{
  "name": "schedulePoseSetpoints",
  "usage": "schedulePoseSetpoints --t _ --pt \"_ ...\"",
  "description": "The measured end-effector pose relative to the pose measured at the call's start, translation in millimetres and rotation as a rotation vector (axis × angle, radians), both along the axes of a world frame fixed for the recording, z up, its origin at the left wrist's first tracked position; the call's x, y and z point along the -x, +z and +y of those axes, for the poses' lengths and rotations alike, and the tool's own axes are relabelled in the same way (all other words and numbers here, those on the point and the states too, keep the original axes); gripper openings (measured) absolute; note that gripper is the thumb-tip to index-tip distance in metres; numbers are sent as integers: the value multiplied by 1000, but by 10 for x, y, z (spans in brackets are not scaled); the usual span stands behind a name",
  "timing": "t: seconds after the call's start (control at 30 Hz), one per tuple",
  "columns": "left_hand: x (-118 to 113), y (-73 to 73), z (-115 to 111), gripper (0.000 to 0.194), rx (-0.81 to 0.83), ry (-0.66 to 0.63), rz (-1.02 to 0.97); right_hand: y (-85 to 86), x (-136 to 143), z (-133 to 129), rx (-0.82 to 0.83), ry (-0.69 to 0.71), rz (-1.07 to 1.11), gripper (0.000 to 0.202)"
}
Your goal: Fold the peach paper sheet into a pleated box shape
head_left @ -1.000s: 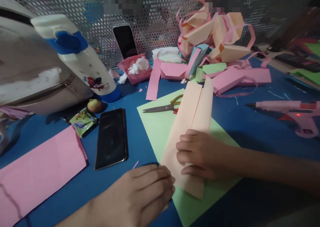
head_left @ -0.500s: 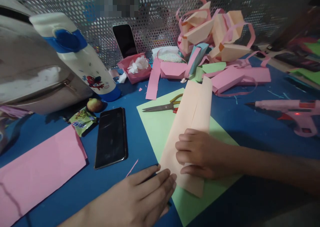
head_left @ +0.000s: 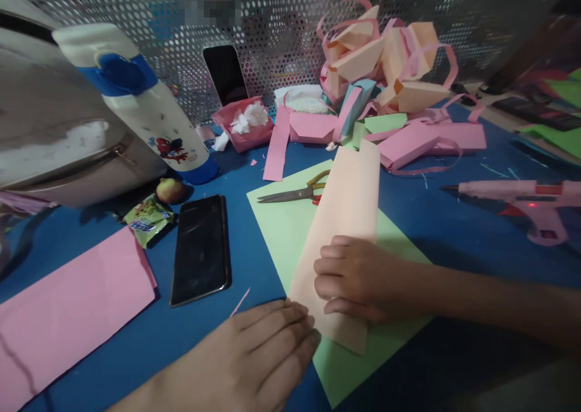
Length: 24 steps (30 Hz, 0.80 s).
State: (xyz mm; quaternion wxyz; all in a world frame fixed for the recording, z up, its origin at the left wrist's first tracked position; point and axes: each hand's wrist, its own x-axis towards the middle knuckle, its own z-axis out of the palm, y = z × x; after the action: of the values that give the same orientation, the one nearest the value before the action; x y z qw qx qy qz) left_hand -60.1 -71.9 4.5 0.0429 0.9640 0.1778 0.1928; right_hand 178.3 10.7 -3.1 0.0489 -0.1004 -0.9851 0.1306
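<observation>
A folded peach paper strip (head_left: 345,200) lies at a slant over a light green sheet (head_left: 290,230). My right hand (head_left: 358,276) is closed on its lower half, with curled fingers bearing down on the paper. At the strip's lower left edge rests my left hand (head_left: 267,351), its fingers stretched out and side by side, fingertips touching the paper. Scissors (head_left: 295,195) with yellow and red handles sit on the green sheet, their handles partly hidden by the strip.
Left are a black phone (head_left: 201,248), folded pink paper (head_left: 72,315), a snack packet (head_left: 149,219), an onion (head_left: 171,190) and a bottle (head_left: 136,103). A pink glue gun (head_left: 540,200) lies right. Paper bags (head_left: 408,67) pile up behind, near another phone (head_left: 226,73).
The overlapping edge seen on the peach strip earlier hardly shows now. My left fingers have drawn closer together at the strip's edge. The view has shifted slightly.
</observation>
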Motion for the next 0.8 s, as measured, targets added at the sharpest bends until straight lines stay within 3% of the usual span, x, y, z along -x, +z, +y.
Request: schedulePoseSetpoints --t 0.8 --pt "-57 -59 -60 34 -55 84 91 -39 24 -35 -131 -4 -5 19"
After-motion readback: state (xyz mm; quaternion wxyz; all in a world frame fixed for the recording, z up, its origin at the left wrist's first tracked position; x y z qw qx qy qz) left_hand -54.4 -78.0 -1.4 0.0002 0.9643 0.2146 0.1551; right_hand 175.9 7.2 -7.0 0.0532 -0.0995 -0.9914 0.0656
